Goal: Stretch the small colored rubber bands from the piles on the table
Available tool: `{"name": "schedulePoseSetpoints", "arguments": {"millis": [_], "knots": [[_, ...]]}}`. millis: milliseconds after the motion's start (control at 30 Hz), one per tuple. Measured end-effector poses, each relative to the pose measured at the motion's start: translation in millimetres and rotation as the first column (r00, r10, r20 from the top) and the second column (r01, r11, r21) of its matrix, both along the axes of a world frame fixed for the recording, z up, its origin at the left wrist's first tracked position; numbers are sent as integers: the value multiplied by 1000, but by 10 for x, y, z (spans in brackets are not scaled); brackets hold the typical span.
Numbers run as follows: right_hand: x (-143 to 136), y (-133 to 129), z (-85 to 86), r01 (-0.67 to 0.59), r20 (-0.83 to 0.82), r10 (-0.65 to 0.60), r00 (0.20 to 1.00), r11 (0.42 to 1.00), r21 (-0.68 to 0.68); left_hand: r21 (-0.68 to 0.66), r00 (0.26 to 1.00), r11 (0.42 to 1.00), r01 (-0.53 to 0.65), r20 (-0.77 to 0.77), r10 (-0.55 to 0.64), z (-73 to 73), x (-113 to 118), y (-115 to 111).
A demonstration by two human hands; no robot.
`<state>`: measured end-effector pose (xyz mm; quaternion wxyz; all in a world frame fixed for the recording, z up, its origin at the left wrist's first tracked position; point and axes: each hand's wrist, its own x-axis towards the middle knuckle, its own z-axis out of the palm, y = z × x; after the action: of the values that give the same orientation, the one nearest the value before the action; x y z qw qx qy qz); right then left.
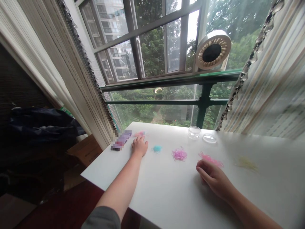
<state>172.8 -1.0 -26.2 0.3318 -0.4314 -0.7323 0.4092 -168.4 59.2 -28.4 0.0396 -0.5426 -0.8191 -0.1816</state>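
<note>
My left hand [139,146] reaches palm down to a small mixed pile of pink, orange and pale blue rubber bands [141,134]. Its fingers are slightly spread at the pile's near edge, and the tips are partly hidden. My right hand [212,175] is held with curled fingers and the thumb close to them, just in front of the pink rubber bands [211,159]. Whatever it may pinch is hidden. Between the hands lie a small blue pile of rubber bands [157,148] and a larger purple pile [179,154]. A yellow pile [247,163] lies to the right.
A clear round container [194,132] and its clear lid [209,138] stand at the back of the white table [162,187]. A phone-like purple object [122,140], partly pixelated, lies at the left edge. A white fan [213,51] stands by the window behind a green railing.
</note>
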Motion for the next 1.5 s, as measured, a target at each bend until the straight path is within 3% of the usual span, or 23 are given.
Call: {"name": "schedulePoseSetpoints", "arguments": {"millis": [467,600,800,1267,1500], "knots": [[7,-16,38,11,-14,-11,1000,999,-42,187,950,981,-56,312,-6,22,-121,-2],[7,-22,53,4,6,-3,1000,999,-36,141,960,988,-56,281,15,62,-66,-32],[9,-25,49,-10,24,11,1000,999,-38,76,996,997,-15,83,9,73,14,-55],[-2,-25,22,70,-14,-71,997,997,-23,112,992,994,6,122,-20,29,-2,-45],[12,-23,56,45,-6,-45,999,999,-20,85,992,996,-22,124,11,33,12,-37]]}}
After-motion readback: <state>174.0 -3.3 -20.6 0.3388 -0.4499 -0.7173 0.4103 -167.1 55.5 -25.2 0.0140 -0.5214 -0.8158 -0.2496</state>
